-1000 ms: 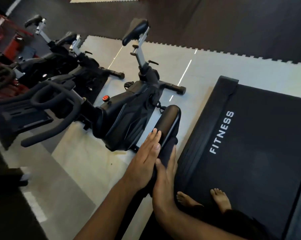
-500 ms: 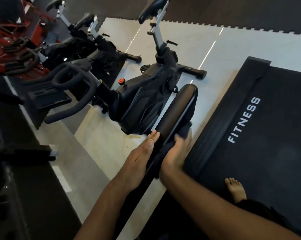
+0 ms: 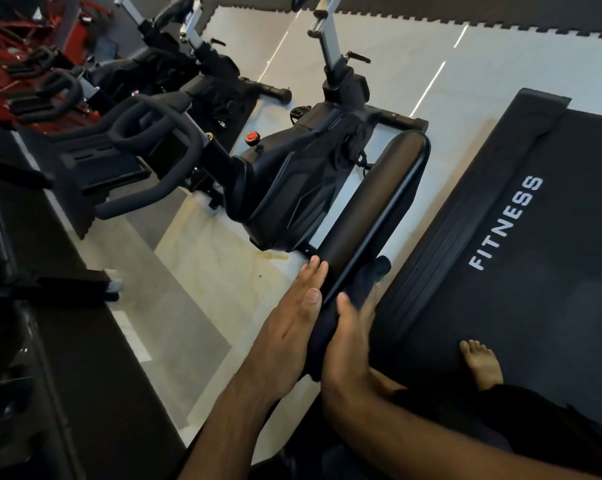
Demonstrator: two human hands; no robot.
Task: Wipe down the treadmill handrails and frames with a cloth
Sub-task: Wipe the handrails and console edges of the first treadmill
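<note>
The long black padded treadmill handrail (image 3: 365, 209) runs from the hands away and up to the right, ending in a rounded tip beside a black exercise bike (image 3: 292, 181). Its near end sits between both hands, wrapped in a dark cloth (image 3: 322, 337). The left hand (image 3: 292, 320) lies flat, fingers straight, against the rail's left side. The right hand (image 3: 348, 348) grips the cloth on the rail, thumb over the top, fingers blurred on the far side.
</note>
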